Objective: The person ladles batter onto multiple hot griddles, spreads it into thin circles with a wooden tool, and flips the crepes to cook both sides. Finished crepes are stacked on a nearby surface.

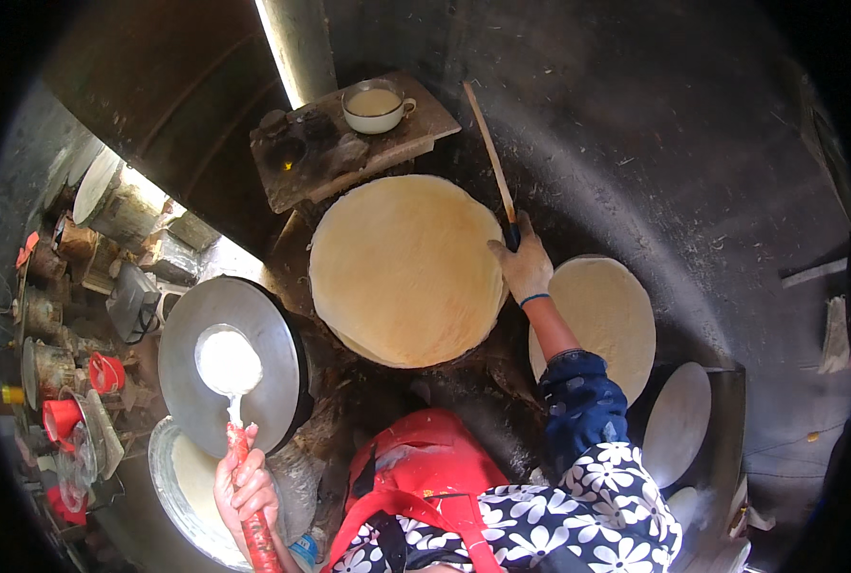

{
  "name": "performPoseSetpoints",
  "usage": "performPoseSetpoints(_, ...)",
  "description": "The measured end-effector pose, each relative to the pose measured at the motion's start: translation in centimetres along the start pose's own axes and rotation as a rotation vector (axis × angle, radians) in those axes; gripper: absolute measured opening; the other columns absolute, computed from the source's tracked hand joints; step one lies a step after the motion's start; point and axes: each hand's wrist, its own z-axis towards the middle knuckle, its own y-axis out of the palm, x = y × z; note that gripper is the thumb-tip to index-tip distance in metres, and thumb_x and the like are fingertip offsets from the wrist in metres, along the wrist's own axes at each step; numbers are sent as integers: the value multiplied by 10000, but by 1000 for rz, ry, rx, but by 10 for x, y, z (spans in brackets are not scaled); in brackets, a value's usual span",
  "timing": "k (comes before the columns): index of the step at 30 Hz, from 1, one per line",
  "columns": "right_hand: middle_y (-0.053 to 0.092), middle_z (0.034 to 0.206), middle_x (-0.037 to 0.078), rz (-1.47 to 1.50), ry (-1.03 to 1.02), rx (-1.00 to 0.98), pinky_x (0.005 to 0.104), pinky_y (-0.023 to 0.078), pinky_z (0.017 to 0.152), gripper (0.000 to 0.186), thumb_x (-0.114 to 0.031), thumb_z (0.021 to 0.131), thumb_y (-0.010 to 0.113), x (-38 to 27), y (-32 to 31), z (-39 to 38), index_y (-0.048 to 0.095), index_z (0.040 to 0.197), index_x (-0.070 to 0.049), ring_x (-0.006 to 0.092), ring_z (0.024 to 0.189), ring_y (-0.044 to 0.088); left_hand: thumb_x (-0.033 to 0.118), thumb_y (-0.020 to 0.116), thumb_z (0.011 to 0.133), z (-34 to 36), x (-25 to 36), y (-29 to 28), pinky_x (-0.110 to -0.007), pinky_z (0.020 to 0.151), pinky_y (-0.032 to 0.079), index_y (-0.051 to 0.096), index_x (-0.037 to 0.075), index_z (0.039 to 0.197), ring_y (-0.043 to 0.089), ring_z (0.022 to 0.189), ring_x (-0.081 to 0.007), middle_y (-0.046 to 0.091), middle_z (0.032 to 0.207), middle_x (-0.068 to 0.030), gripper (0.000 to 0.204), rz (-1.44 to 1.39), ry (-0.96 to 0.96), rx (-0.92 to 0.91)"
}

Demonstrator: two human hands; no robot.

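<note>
My left hand (249, 487) is wrapped round the red handle of a ladle (259, 535). Its round white bowl, bright with batter, hangs over a grey round griddle (189, 329) at the left. Whether it touches the griddle, I cannot tell. My right hand (527, 263), in a pale glove, grips the dark end of a long thin wooden stick (489, 148) that points away from me. Its thumb lies at the right edge of a large round thin pancake (402, 272) in the middle. Beneath my right forearm is another round of thin pancakes (602, 315).
A basin of pale batter (163, 458) stands below the griddle. Beyond the pancake, a board (416, 143) carries a white cup (373, 122) of pale liquid. Cut logs (125, 205) and red containers (61, 418) crowd the left. A grey round plate (677, 425) leans at the right.
</note>
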Motion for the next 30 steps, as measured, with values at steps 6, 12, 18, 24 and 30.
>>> performPoseSetpoints(6,701,1293,268,219,-48,-177,417,525,1029,862,-529,845,795,37,9,57,550,1495,-18,372,1227,676,186,362,1121,33,-30,9,-248,396,440,288,-118,1567,490,540,-118,455,840,-87,545,-14,21,39)
performPoseSetpoints(12,706,1269,284,274,-25,-233,429,513,1031,880,-580,812,791,51,18,61,595,1444,0,392,1219,678,186,368,1118,47,-42,10,-247,393,437,280,-125,1567,493,539,-115,461,843,-92,553,-58,-18,37)
performPoseSetpoints(18,748,1188,206,104,-157,-233,395,556,955,839,-471,779,840,43,24,65,603,1446,-21,277,1082,732,191,368,1119,58,-46,10,-248,391,433,283,-128,1564,489,517,-119,482,839,-100,554,-80,-106,35)
performPoseSetpoints(24,769,1020,168,311,-28,-354,387,570,806,592,-369,825,808,55,28,76,708,1284,-10,264,882,730,198,374,1116,63,-55,19,-249,392,437,278,-119,1566,503,496,-116,487,822,-96,559,-159,-155,24)
performPoseSetpoints(30,780,1074,193,362,60,-242,407,551,892,567,-527,900,739,55,-2,45,763,1211,-53,351,1013,738,212,401,1108,56,-39,-2,-261,403,428,320,-99,1560,502,493,-111,491,788,-77,555,-150,-121,69)
